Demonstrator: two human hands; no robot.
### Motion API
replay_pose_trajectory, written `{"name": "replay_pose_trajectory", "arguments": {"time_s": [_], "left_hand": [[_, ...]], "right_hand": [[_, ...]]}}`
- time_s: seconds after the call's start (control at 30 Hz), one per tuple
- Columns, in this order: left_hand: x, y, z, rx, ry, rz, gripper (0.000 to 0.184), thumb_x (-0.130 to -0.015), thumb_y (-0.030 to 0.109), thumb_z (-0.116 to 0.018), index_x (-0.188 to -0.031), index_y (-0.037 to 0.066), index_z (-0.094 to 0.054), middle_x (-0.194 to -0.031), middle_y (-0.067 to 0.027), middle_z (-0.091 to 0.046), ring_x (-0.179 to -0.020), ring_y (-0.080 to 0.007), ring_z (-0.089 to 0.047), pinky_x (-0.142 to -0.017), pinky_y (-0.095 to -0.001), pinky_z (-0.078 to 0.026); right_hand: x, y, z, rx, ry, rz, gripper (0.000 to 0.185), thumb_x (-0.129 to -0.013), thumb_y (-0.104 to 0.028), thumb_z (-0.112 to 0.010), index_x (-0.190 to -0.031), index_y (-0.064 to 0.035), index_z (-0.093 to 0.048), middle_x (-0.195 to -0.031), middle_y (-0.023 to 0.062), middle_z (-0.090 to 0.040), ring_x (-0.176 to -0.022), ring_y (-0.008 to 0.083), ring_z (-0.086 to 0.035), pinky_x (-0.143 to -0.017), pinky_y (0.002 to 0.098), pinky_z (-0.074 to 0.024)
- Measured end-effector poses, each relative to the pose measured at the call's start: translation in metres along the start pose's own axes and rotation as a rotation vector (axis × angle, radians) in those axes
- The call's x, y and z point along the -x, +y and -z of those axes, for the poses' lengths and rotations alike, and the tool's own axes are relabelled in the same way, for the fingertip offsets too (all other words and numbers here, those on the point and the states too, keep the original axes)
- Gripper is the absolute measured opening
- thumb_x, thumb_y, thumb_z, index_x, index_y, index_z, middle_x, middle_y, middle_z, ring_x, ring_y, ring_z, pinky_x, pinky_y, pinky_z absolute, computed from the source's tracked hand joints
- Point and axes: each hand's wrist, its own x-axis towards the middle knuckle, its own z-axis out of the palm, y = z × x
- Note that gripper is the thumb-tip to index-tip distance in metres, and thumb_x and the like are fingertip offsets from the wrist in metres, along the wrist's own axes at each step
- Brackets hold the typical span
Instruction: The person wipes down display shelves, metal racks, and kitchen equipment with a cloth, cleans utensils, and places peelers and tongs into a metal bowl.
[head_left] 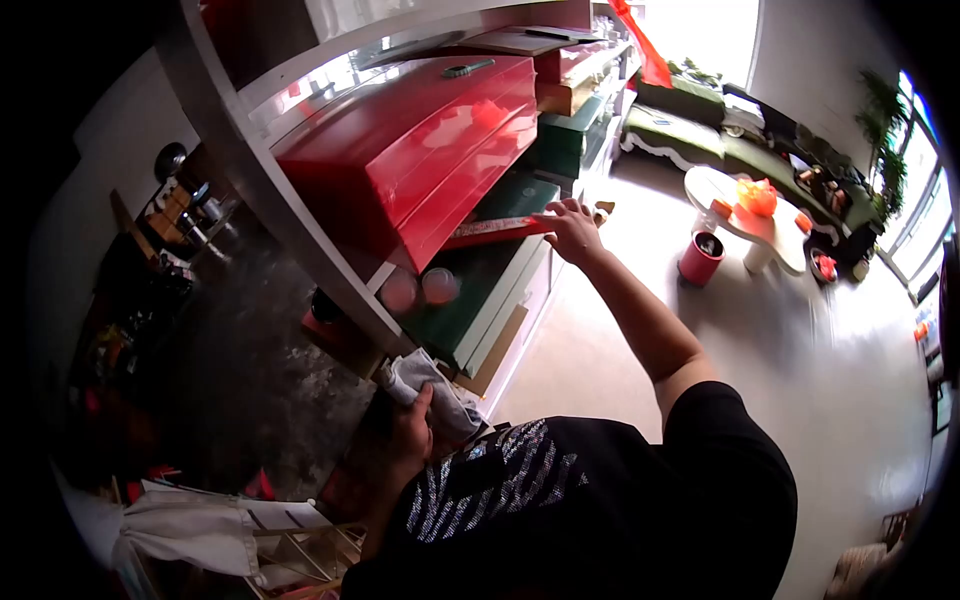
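My left hand (411, 432), low by the shelf post, is closed around a grey cloth (447, 402). A pale, tube-like part (399, 388) shows beside the cloth; I cannot tell what it is. Stretched forward, my right hand (573, 233) has its fingertips at the end of a flat red strip-like item (497, 231) with a patterned band. That item lies on dark green boxes (470, 290), under the overhang of a big glossy red box (440, 150). Whether the right fingers grip the red item or only rest on it is unclear.
Two small clear cups (439, 286) stand near the white shelf post (290, 210). A green hair-clip-like object (468, 69) lies on the red box. Beyond are a red bin (702, 258), a low white table (708, 183) and a green sofa (675, 133). A white cloth (190, 535) hangs lower left.
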Motion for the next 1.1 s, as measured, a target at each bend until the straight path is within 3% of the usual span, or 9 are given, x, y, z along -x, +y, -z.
{"name": "replay_pose_trajectory", "arguments": {"time_s": [0.07,0.17,0.4,0.5,0.53,0.63,0.7,0.83,1.1], "left_hand": [[0.010,-0.008,-0.011,0.037,0.050,-0.011,0.038,-0.097,0.018,-0.064,-0.131,0.004,-0.054,-0.122,-0.0056,-0.060,-0.111,-0.0180,-0.057,-0.099,-0.0319,-0.045],[-0.007,-0.013,-0.052,0.070,0.052,-0.001,0.036,-0.097,0.018,-0.064,-0.128,0.003,-0.056,-0.120,-0.0050,-0.061,-0.111,-0.0178,-0.057,-0.099,-0.0315,-0.044],[0.008,-0.015,-0.091,-0.346,0.322,-0.293,0.034,-0.096,0.018,-0.066,-0.125,0.002,-0.059,-0.121,-0.0062,-0.063,-0.109,-0.0170,-0.059,-0.096,-0.0312,-0.046],[0.015,-0.045,-0.071,-0.238,0.390,-0.314,0.030,-0.097,0.018,-0.065,-0.121,0.000,-0.061,-0.115,-0.0074,-0.067,-0.105,-0.0172,-0.062,-0.094,-0.0312,-0.048],[0.019,-0.044,-0.075,-0.196,0.407,-0.300,0.029,-0.097,0.018,-0.064,-0.119,0.000,-0.062,-0.113,-0.0076,-0.068,-0.103,-0.0173,-0.063,-0.094,-0.0311,-0.048],[0.014,-0.039,-0.083,-0.074,0.458,-0.275,0.026,-0.098,0.018,-0.062,-0.114,-0.002,-0.064,-0.105,-0.0079,-0.071,-0.097,-0.0173,-0.065,-0.091,-0.0300,-0.049],[0.001,-0.037,-0.081,-0.035,0.465,-0.279,0.027,-0.097,0.020,-0.063,-0.113,-0.001,-0.065,-0.106,-0.0075,-0.071,-0.097,-0.0170,-0.065,-0.090,-0.0298,-0.049],[-0.012,-0.055,-0.076,-0.104,0.557,-0.273,0.032,-0.093,0.025,-0.070,-0.112,0.000,-0.067,-0.106,-0.0037,-0.068,-0.098,-0.0143,-0.062,-0.088,-0.0288,-0.047],[0.016,-0.063,-0.056,-0.029,0.616,-0.278,0.028,-0.094,0.024,-0.068,-0.110,0.001,-0.068,-0.104,-0.0036,-0.069,-0.097,-0.0143,-0.062,-0.089,-0.0287,-0.047]], "right_hand": [[-0.024,0.000,-0.015,-0.056,0.000,0.192,0.033,-0.087,-0.017,-0.066,-0.115,-0.0331,-0.073,-0.100,-0.0012,-0.063,-0.110,0.0229,-0.052,-0.097,0.0402,-0.0406],[-0.072,0.062,-0.022,-0.018,0.047,0.318,0.033,-0.085,-0.016,-0.062,-0.110,-0.0344,-0.074,-0.097,-0.0011,-0.064,-0.104,0.0232,-0.056,-0.090,0.0377,-0.0461],[-0.140,0.065,-0.086,-0.218,0.067,0.350,0.050,-0.077,-0.005,-0.068,-0.119,-0.0324,-0.071,-0.116,0.0016,-0.067,-0.115,0.0278,-0.055,-0.102,0.0391,-0.0435],[-0.129,0.054,-0.091,-0.483,-0.020,0.351,0.057,-0.074,0.002,-0.063,-0.121,-0.0286,-0.070,-0.124,0.0046,-0.066,-0.125,0.0308,-0.052,-0.107,0.0405,-0.0409],[-0.128,0.051,-0.088,-0.514,-0.016,0.368,0.055,-0.072,0.006,-0.058,-0.119,-0.0186,-0.071,-0.123,0.0082,-0.066,-0.124,0.0324,-0.054,-0.107,0.0418,-0.0412],[-0.110,0.009,-0.063,-0.465,0.155,0.311,0.050,-0.071,0.007,-0.055,-0.116,-0.0097,-0.071,-0.118,0.0127,-0.068,-0.117,0.0334,-0.059,-0.103,0.0415,-0.0448],[-0.109,-0.027,-0.073,-0.674,0.086,0.520,0.040,-0.078,-0.011,-0.069,-0.117,-0.0125,-0.070,-0.120,0.0144,-0.066,-0.110,0.0367,-0.060,-0.098,0.0440,-0.0487],[-0.064,-0.120,-0.039,-0.755,-0.181,0.585,0.075,-0.076,-0.040,-0.077,-0.142,-0.0125,-0.052,-0.130,0.0201,-0.060,-0.123,0.0395,-0.053,-0.102,0.0481,-0.0452],[-0.051,-0.139,-0.058,-0.653,-0.164,0.400,0.037,-0.085,-0.028,-0.063,-0.117,-0.0080,-0.061,-0.116,0.0182,-0.065,-0.111,0.0411,-0.059,-0.097,0.0496,-0.0465]]}}
